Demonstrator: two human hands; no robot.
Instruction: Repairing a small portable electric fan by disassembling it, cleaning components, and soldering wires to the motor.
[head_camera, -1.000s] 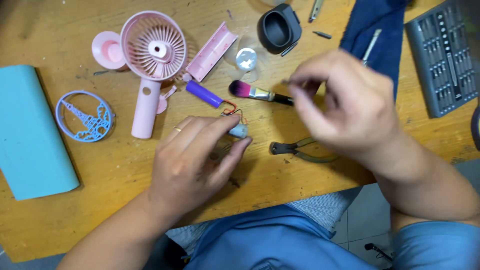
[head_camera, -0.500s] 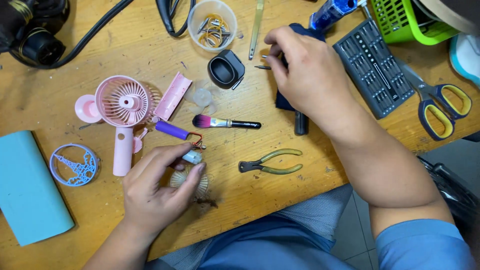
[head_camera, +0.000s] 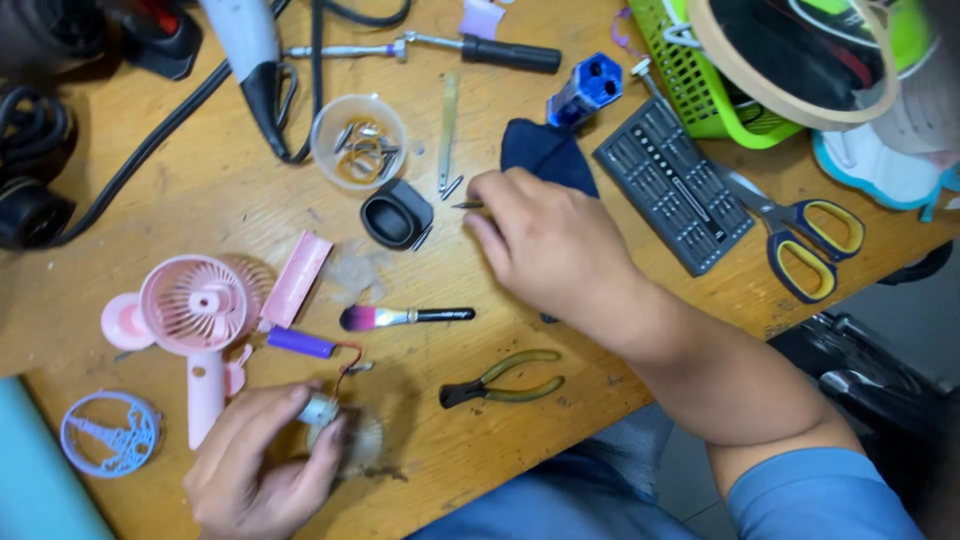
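Motor (head_camera: 322, 410), small, grey, held in the left hand (head_camera: 262, 468) at 7 o'clock on the surface (head_camera: 200, 215); fingers closed round it, a pale clear fan blade (head_camera: 362, 443) just to its right. Red wire (head_camera: 345, 362) runs from the motor up to a purple battery (head_camera: 300, 343) lying at 11 o'clock of the hand.

Right hand (head_camera: 545, 245), centre of view, palm down on the surface; fingers (head_camera: 490, 190) drawn narrow, pinching a thin metal bit (head_camera: 466, 205) whose tip points to 9 o'clock. Dark blue cloth (head_camera: 545, 150) partly under the hand, at its 12 o'clock.

Pink fan (head_camera: 195, 320), handheld, grille facing up, at 9 o'clock, near the battery. Pink cover (head_camera: 296, 280) touching the fan's right edge. Blue grille ring (head_camera: 110, 435) at 8 o'clock, left of the left hand.

Brush (head_camera: 405, 317), pink bristles, black handle, lying level between the two hands. Pliers (head_camera: 500, 378), green grips, at 6 o'clock of the brush, jaws pointing to 9 o'clock.

Black cap (head_camera: 396, 214), just left of the bit. Clear cup (head_camera: 358, 142) with metal parts, at 12 o'clock of the cap. Tweezers (head_camera: 447, 130) upright beside the cup.

Bit case (head_camera: 672, 185), grey, open, at 2 o'clock of the right hand. Scissors (head_camera: 800, 230), yellow-lined handles, right of the case. Green basket (head_camera: 720, 80) at 1 o'clock, at the far edge.
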